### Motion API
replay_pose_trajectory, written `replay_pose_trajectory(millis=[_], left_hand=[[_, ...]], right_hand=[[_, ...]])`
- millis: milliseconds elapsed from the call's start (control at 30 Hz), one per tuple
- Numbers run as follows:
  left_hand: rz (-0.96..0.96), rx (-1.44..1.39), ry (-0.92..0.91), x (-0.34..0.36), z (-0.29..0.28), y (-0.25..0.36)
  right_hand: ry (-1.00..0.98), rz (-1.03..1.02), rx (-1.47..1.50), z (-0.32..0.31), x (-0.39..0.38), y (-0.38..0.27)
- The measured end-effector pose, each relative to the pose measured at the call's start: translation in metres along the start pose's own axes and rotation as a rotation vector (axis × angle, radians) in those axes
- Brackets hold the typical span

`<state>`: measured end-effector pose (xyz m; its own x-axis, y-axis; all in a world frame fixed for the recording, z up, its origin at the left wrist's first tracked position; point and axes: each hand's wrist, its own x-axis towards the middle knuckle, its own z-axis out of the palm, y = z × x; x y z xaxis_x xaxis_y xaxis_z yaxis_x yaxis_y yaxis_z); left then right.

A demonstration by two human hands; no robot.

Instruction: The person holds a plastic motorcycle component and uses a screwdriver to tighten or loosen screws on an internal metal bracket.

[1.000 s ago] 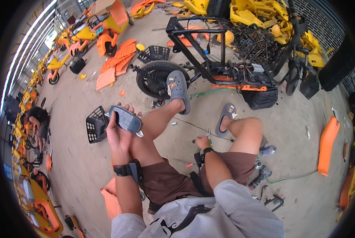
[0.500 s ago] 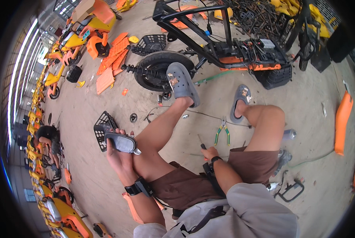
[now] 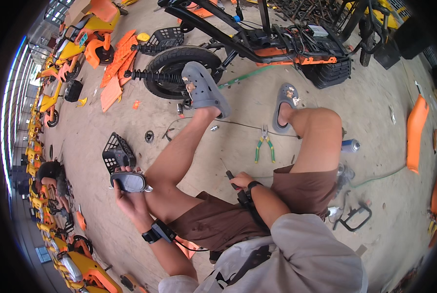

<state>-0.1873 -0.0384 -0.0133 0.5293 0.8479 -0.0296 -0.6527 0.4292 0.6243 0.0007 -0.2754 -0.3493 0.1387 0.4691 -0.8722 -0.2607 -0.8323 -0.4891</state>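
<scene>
My left hand is closed around an oval part with a grey face and black rim, held beside my left knee. I cannot tell exactly what kind of part it is. In my right hand, closed in front of my lap, is a screwdriver with a black handle and its thin shaft pointing up and away. Pliers with green and yellow handles lie open on the floor beyond the right hand. Just past the oval part stands a black plastic basket.
Ahead lies a stripped bike frame with its wheel near my left shoe. A small sprocket, a spray can, a black bracket and an orange panel are around me. Another person bends among yellow bikes at left.
The whole view has shifted, so the bike frame sits higher and further left. My left hand has turned the oval part slightly and both hands keep their hold.
</scene>
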Motion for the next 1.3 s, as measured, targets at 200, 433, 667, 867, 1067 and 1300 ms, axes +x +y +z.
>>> replay_pose_trajectory(millis=[200,433,667,867,1067,1300], left_hand=[[0.023,0.047,0.147,0.000,-0.002,-0.001],[0.043,0.049,0.181,-0.003,-0.006,0.003],[0.043,0.066,0.200,-0.005,-0.011,0.003],[0.044,0.075,0.164,-0.003,-0.019,0.005],[0.043,0.054,0.143,-0.001,-0.023,0.005],[0.018,0.113,0.194,-0.005,-0.003,0.003]], right_hand=[[0.040,-0.019,0.092,-0.002,-0.003,-0.021],[0.079,-0.032,0.049,-0.006,-0.010,-0.044],[0.101,-0.033,0.041,-0.008,-0.018,-0.044],[0.093,-0.054,-0.027,-0.008,-0.011,-0.035],[0.122,-0.089,-0.067,-0.011,-0.020,-0.035],[0.156,-0.112,-0.346,-0.035,-0.094,-0.105]])
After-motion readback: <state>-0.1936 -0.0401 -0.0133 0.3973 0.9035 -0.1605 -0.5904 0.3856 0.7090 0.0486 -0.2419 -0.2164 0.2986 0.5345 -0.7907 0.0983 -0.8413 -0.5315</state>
